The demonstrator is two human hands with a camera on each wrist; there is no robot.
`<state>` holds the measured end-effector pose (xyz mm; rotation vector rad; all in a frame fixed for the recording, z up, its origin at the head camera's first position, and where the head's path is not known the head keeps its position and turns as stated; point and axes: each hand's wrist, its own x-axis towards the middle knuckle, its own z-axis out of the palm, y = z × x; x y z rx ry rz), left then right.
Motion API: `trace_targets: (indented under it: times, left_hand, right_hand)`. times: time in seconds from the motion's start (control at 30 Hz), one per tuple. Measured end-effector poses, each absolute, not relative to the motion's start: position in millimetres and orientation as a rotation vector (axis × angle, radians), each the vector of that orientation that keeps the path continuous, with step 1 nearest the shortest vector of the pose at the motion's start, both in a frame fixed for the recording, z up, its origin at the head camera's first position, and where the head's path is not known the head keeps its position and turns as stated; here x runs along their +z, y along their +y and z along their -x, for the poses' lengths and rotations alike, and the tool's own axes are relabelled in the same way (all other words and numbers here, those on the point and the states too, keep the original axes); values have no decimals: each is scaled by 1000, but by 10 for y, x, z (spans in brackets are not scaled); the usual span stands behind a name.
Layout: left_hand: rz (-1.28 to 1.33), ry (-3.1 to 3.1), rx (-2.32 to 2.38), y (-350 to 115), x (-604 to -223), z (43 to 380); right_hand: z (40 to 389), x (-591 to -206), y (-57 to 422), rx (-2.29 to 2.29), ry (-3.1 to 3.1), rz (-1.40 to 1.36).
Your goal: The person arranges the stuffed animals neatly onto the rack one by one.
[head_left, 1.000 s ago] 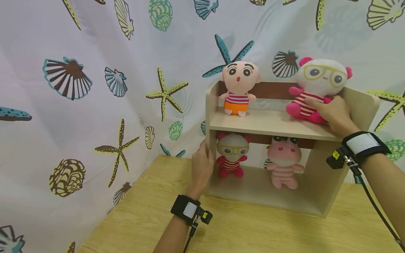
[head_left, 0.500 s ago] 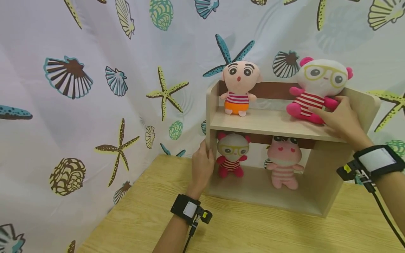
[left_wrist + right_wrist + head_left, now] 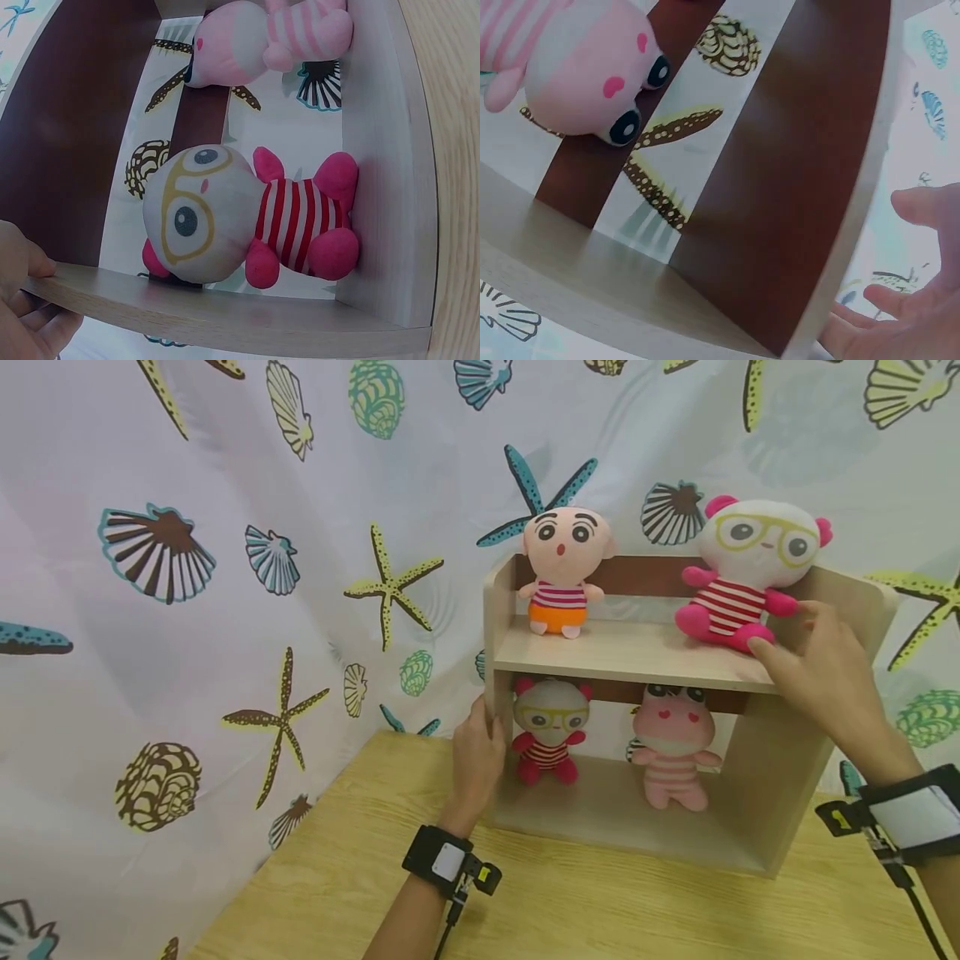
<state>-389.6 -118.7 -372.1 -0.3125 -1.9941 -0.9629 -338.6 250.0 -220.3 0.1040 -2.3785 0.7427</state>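
Note:
My left hand (image 3: 477, 762) grips the left side panel of a small two-tier wooden shelf (image 3: 637, 818). In the left wrist view its thumb lies inside the panel (image 3: 225, 311) and its fingers outside. My right hand (image 3: 832, 681) is beside the large plush panda (image 3: 731, 606) on the upper tier, fingers spread; fingertips lie close to its pink arm and foot, and contact is hard to tell. The panda sits leaning slightly, with yellow glasses and a red-striped body. A plush boy doll (image 3: 561, 572) in orange shorts stands at the upper left.
Below, a smaller plush panda (image 3: 549, 731) sits at the left and a pink plush hippo-like toy (image 3: 672, 752) leans at the right. The shelf stands on a wooden table (image 3: 360, 860). Behind hangs a white curtain (image 3: 225, 468) printed with shells and starfish.
My right hand has let go of the large panda and drawn back to the right, its fingers spreading. The panda stays seated. My left hand keeps its grip on the shelf.

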Motion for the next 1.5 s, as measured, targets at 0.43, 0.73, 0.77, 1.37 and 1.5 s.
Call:
trace_targets:
  times: [0.43,0.73,0.77,1.37,1.5]
  left_hand:
    - [318,-1982,-973,-1322,-3727,3894]
    - [339,-1976,-979,-1372,-3730,3889]
    - [344,-1975,-982,-1380,-3729,3886]
    - [306,-2169,-926,-1643,-3520,3672]
    - [333,-2113,-804,-1610,-3363,3520]
  right_hand:
    - [2939,-2485,2147,560,-2281,-377]
    - [2757,-2827,1975,405,-2460,-389]
    - [2743,-2855,1959,395,-2481,-388]
    - [2616,-3154,1682,336,-2544,-418]
    - [2592,-3201,1700,344,-2567,-357]
